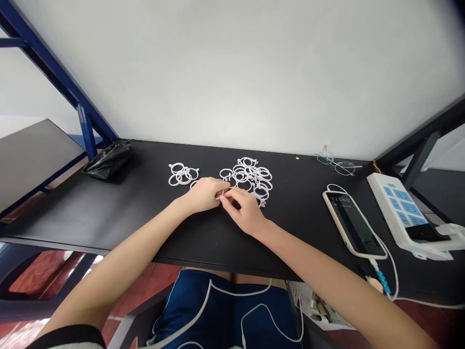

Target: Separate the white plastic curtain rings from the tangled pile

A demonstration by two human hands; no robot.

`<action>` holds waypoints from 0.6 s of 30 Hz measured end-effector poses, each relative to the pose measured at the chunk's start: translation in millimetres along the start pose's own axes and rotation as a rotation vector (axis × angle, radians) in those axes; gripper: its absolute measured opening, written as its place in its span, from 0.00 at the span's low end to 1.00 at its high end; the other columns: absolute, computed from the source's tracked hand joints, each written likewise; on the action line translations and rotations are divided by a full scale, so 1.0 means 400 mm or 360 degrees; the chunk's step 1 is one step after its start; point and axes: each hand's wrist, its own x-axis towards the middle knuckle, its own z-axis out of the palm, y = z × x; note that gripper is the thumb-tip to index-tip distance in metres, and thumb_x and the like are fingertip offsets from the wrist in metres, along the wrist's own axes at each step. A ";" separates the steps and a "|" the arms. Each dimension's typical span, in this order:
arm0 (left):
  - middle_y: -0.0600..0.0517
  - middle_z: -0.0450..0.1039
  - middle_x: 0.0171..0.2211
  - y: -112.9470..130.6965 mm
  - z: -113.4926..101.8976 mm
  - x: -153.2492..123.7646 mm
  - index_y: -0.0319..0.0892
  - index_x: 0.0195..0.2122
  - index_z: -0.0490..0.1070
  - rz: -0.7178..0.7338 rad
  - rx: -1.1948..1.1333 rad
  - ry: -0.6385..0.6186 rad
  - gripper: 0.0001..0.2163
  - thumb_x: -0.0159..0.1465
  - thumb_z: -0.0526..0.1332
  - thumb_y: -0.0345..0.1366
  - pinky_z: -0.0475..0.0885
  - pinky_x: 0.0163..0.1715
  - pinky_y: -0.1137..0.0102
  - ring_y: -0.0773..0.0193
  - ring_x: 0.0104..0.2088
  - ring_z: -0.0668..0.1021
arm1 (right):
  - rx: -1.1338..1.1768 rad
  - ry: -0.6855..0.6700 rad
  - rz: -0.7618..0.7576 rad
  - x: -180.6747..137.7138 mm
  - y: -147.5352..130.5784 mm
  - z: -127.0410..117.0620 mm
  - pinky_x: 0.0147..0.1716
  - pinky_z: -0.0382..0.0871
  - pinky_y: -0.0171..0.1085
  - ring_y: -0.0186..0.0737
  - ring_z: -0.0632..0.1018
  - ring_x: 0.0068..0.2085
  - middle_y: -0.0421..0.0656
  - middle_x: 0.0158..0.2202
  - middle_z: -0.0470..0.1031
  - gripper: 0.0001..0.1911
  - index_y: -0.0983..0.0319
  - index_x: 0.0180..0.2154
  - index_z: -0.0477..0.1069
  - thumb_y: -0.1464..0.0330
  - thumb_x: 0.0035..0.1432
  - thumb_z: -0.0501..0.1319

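Both hands meet over the black tabletop, in the middle of the head view. My left hand [206, 194] is closed on a white plastic ring [219, 195], of which only a small part shows between the fingers. Thumb and fingertips of my right hand [243, 209] pinch at the same ring from the right. Just behind the hands lies a pile of similar white rings [250, 174], each with a small loop or eyelet. A smaller group of white rings [184, 175] lies to the left, and one ring is partly covered by my left hand.
A charging phone [356, 223] and a white power strip [395, 213] lie at the right. Eyeglasses [344, 168] rest near the wall. At the far left is a crumpled black plastic bag [109, 160]. White cables [192, 322] cross my lap below the table edge.
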 end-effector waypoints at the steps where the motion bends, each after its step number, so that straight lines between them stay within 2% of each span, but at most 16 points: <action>1: 0.57 0.59 0.19 0.000 0.000 0.000 0.42 0.21 0.54 -0.0001 0.0003 -0.0001 0.07 0.49 0.53 0.26 0.52 0.22 0.73 0.69 0.21 0.60 | -0.0006 -0.0002 0.0001 0.000 0.000 0.000 0.33 0.67 0.37 0.36 0.72 0.28 0.40 0.27 0.72 0.10 0.59 0.29 0.67 0.68 0.64 0.55; 18: 0.57 0.59 0.20 -0.001 0.000 0.001 0.42 0.21 0.55 -0.0027 0.0013 -0.0021 0.06 0.49 0.53 0.25 0.53 0.23 0.73 0.69 0.21 0.60 | 0.0016 -0.0005 0.0011 0.000 0.001 0.001 0.32 0.66 0.37 0.36 0.71 0.28 0.39 0.27 0.71 0.10 0.59 0.29 0.66 0.68 0.64 0.55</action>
